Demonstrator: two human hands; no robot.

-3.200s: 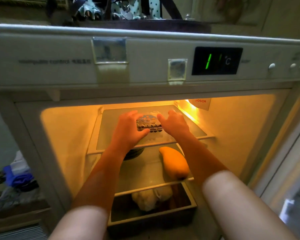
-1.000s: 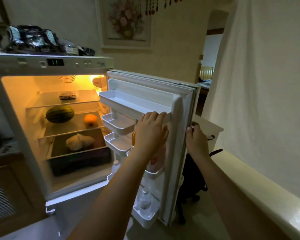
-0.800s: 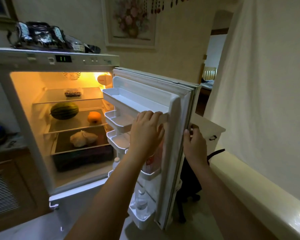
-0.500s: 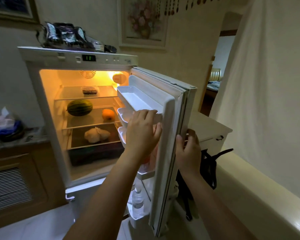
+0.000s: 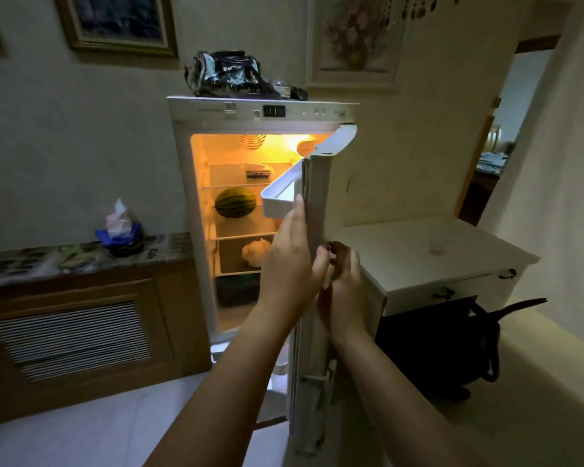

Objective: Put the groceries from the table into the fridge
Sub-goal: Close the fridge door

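Far left, a wooden cabinet with a slatted vent (image 5: 70, 338) stands under a patterned counter (image 5: 81, 257); a tissue box (image 5: 120, 227) rests on it, well apart from the fridge (image 5: 196, 203). Bare pale floor (image 5: 81, 429) lies open before the cabinet and the fridge foot. The fridge stands upright, interior lit, a dark bag (image 5: 231, 75) on top. On the top shelf lies a small dark tray of groceries (image 5: 258, 171), long axis left to right. On the shelf below, a striped watermelon (image 5: 235, 202) lies on its side, long axis also left to right, with clear shelf on either side of it. Lower down sits a pale lumpy item (image 5: 255, 252); what it is cannot be told. The fridge door (image 5: 314, 203) is seen nearly edge-on, its free edge facing the viewer, a white door bin (image 5: 280, 200) projecting toward the opening and covering the right part of the shelves. The left hand (image 5: 290, 261) lies against the inner side of the door edge, fingers extended upward and flat, not curled. The right hand (image 5: 343, 284) is on the outer side, fingers bent around the edge, touching the left hand. Both forearms reach up from below. Right of the door stands a white table (image 5: 429, 254), its top bare, close beside the door's outer face; a black bag (image 5: 442, 345) hangs beneath it.
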